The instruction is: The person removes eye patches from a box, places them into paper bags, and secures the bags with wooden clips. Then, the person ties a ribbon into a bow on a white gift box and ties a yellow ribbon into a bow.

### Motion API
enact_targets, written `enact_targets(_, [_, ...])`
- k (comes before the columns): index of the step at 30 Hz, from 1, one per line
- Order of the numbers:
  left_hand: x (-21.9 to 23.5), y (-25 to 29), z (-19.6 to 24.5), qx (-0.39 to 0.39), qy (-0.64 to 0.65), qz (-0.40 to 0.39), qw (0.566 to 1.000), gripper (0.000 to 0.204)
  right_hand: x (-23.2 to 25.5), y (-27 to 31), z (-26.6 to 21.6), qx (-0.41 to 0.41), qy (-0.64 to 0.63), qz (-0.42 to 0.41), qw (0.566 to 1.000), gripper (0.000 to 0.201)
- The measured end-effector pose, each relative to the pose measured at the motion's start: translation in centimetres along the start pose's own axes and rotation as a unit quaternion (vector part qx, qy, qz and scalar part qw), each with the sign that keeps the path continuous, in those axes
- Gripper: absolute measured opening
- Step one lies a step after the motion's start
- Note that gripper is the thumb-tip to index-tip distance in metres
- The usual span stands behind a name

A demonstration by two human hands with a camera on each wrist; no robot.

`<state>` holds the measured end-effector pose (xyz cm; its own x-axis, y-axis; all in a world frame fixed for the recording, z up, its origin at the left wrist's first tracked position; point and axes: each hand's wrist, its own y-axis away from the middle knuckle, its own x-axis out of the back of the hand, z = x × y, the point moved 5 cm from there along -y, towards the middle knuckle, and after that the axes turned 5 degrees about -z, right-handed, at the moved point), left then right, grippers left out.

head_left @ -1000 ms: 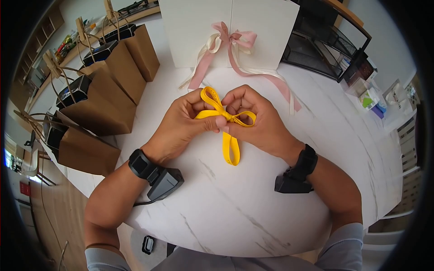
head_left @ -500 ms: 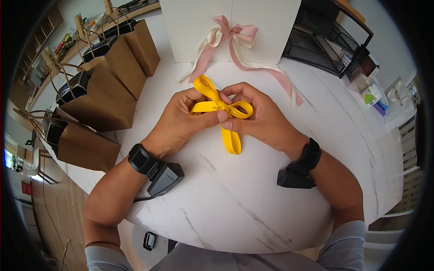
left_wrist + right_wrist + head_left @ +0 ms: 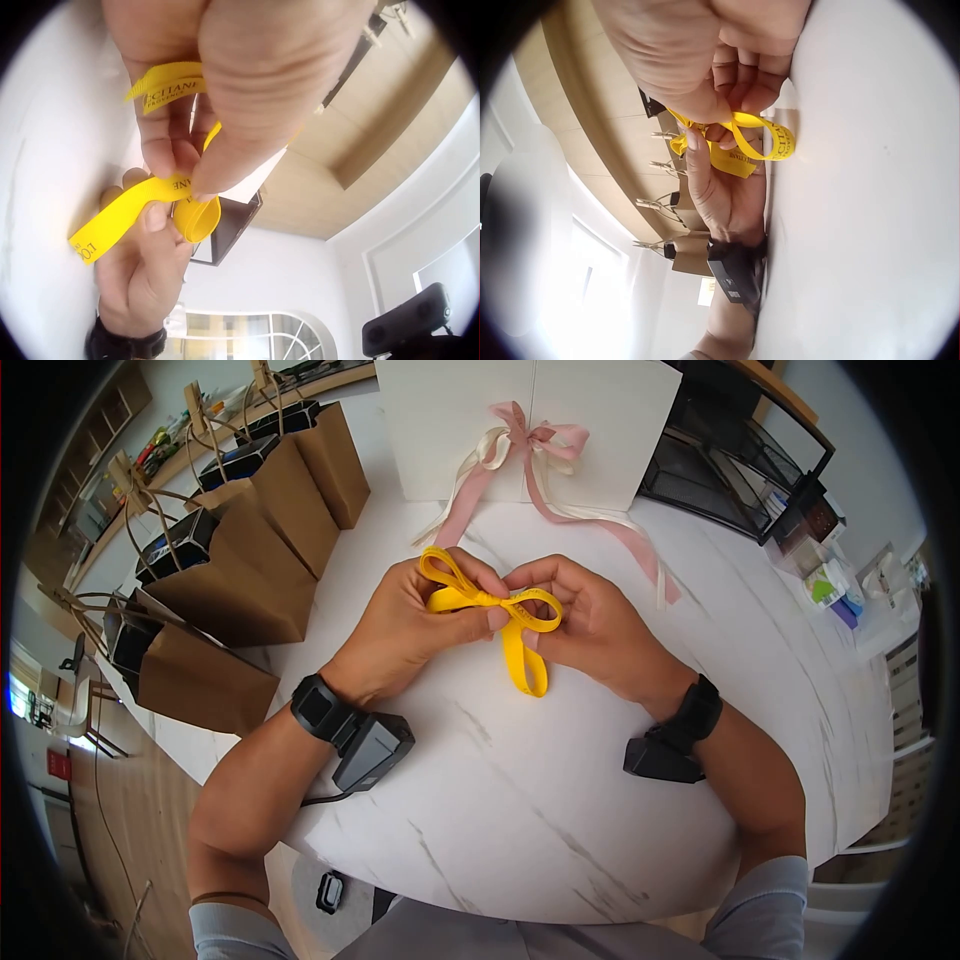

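Observation:
A yellow ribbon [image 3: 526, 672] with dark printed lettering is tied in a bow and held up between both hands over the table. My left hand [image 3: 400, 622] pinches the bow at its left loops, its thumb close to the knot. On the other side, my right hand [image 3: 615, 635] holds the right loop between thumb and fingers. One looped length hangs below the knot. In the left wrist view, a printed end of the yellow ribbon [image 3: 112, 221] sticks out past the right thumb. The right wrist view shows a rounded loop of the ribbon [image 3: 783, 142] beside the right fingertips.
Several brown paper bags [image 3: 205, 678] with clothespins on their handles line the table's left side. A white box [image 3: 430, 440] with a pink and cream ribbon bow [image 3: 545, 440] stands at the back. Behind on the right is a black mesh organiser [image 3: 705, 485], with small items beside it.
My right thumb has shifted from beside the knot out to the right loop. The bow's upper loop has tipped lower. The whole head view has moved slightly.

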<state>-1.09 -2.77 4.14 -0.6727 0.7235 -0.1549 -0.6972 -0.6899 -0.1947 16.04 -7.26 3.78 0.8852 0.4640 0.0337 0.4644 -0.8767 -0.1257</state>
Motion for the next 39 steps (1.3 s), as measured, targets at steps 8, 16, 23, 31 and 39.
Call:
enact_targets(8, [0.4,-0.2,-0.6,0.020,0.029,0.009,0.999,0.020,0.2,-0.1,0.2,0.009,-0.005,0.030,0.999,0.037])
enact_targets(16, [0.3,-0.3,-0.4,0.001,0.018,0.011,1.000,0.021,-0.1,0.1,-0.2,0.008,0.051,0.016,0.999,0.038])
enact_targets(23, [0.4,-0.3,-0.3,-0.016,0.034,0.005,0.999,0.020,-0.4,0.2,-0.1,-0.019,0.008,0.009,1.000,0.047])
enact_targets(31, [1.0,-0.1,-0.2,-0.014,0.048,0.012,0.999,0.021,0.1,0.4,-0.7,-0.069,-0.011,0.045,0.997,0.049])
enact_targets(39, [1.4,0.0,0.1,-0.009,0.054,0.018,0.998,0.020,0.5,0.3,-0.3,-0.085,-0.067,0.061,0.992,0.034])
